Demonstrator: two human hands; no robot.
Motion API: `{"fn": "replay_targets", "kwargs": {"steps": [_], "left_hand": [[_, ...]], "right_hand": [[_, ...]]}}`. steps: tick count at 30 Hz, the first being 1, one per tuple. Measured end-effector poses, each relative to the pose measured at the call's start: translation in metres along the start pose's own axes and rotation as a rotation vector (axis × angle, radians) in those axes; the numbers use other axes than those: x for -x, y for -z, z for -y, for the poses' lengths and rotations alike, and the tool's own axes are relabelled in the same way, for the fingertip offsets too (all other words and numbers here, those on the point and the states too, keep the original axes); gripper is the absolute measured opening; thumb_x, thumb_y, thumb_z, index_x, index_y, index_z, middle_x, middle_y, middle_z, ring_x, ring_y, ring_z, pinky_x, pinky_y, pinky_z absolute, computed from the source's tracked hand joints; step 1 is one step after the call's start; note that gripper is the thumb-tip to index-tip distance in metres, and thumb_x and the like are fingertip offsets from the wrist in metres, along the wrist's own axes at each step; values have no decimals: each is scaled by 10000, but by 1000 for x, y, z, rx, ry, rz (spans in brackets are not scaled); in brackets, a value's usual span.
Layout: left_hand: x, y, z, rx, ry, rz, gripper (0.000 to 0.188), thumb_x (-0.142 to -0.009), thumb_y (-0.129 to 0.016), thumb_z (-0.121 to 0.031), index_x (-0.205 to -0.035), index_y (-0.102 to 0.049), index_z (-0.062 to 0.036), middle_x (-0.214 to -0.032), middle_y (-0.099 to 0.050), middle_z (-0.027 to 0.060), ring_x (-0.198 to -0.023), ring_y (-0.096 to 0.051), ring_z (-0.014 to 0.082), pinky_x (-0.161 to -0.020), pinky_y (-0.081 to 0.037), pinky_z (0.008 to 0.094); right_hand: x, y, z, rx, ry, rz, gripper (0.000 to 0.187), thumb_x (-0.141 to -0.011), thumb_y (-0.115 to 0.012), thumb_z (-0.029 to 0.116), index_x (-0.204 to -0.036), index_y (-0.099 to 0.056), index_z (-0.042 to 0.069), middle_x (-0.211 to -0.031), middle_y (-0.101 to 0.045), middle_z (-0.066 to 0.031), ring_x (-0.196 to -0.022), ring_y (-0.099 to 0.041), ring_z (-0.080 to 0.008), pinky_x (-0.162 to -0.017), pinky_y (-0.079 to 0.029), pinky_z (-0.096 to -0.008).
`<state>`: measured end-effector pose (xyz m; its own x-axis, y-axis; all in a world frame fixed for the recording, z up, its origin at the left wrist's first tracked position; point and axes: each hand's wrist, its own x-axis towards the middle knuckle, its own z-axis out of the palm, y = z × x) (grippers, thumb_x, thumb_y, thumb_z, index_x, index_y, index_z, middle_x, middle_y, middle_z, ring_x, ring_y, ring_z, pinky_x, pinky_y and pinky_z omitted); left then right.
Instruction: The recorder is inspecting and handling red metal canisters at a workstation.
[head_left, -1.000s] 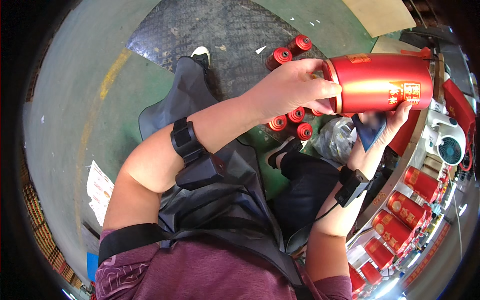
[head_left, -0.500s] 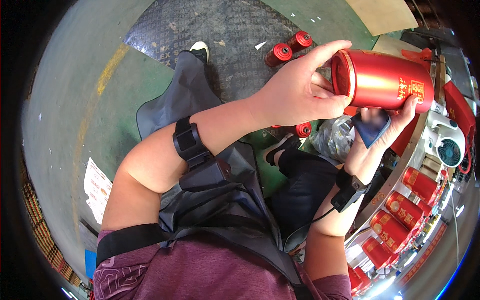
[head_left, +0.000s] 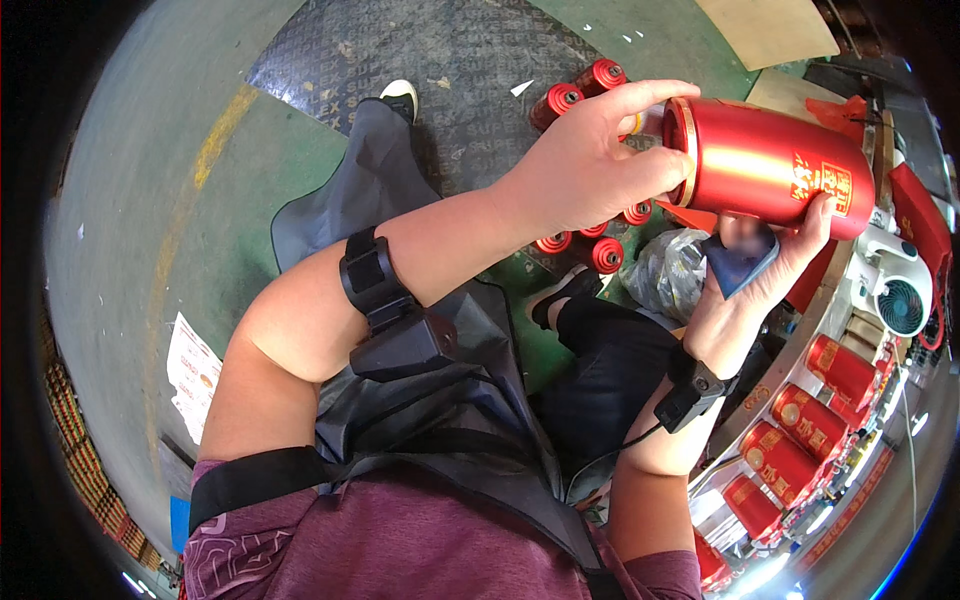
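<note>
I hold a shiny red metal canister (head_left: 770, 160) on its side at the upper right, with gold markings on its wall and a gold rim round its left end. My left hand (head_left: 610, 165) is closed at that end, thumb and forefinger resting on the rim; its other fingers are partly hidden. From below and the right, my right hand (head_left: 790, 265) supports the canister, fingers curled against its lower side. A dark blue pointed piece (head_left: 740, 270) lies against the right palm, its middle blurred.
Several red canisters (head_left: 556, 104) stand on the floor beyond and below my left arm. A clear plastic bag (head_left: 668, 275) of scraps sits beside them. Along the right runs a bench with red printed boxes (head_left: 778, 460) and a white fan (head_left: 898, 300).
The canister has shifted slightly right. My left hand has drawn a little left, its thumb moving back along the rim, so more floor canisters show below it.
</note>
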<state>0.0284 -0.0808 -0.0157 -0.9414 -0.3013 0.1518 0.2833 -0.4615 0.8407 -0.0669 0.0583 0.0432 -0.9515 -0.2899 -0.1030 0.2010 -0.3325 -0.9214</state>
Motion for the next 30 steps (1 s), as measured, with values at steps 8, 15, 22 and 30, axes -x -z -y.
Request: {"fn": "replay_targets", "kwargs": {"steps": [8,15,22,30], "left_hand": [[-2,-3,-13,208,138,-28,523,-944,-525,-113,-1411,-350,47,-1124,-612,184,-891,-667,202,-770,-555,278],[5,0,-7,112,20,-15,582,-849,-606,-2,-1399,-420,-40,-1269,-538,146,-1039,-625,186,-904,-516,315],[4,1,-22,-813,-541,16,687,-708,-712,21,-1347,-469,-55,-1403,-458,129,-1263,-499,240,-1030,-449,377],[3,-3,-6,-353,-453,-11,760,-706,-732,16,-1376,-375,-13,-1401,-446,142,-1300,-473,248,-1098,-386,404]], "right_hand": [[0,2,-2,24,-8,-28,442,-842,-688,509,-1002,-572,114,-669,-532,13,-489,-408,-89,-413,-335,-228],[-10,21,-6,-103,-55,109,555,-827,-686,552,-1114,-571,92,-862,-627,-43,-571,-517,-131,-414,-407,-236],[-1,18,-7,-230,-195,266,766,-764,-618,723,-1180,-562,82,-1003,-633,-60,-657,-556,-136,-428,-410,-236],[1,15,-7,-376,-165,270,668,-804,-686,598,-1255,-515,136,-1108,-618,-42,-724,-588,-135,-429,-401,-247]]}}
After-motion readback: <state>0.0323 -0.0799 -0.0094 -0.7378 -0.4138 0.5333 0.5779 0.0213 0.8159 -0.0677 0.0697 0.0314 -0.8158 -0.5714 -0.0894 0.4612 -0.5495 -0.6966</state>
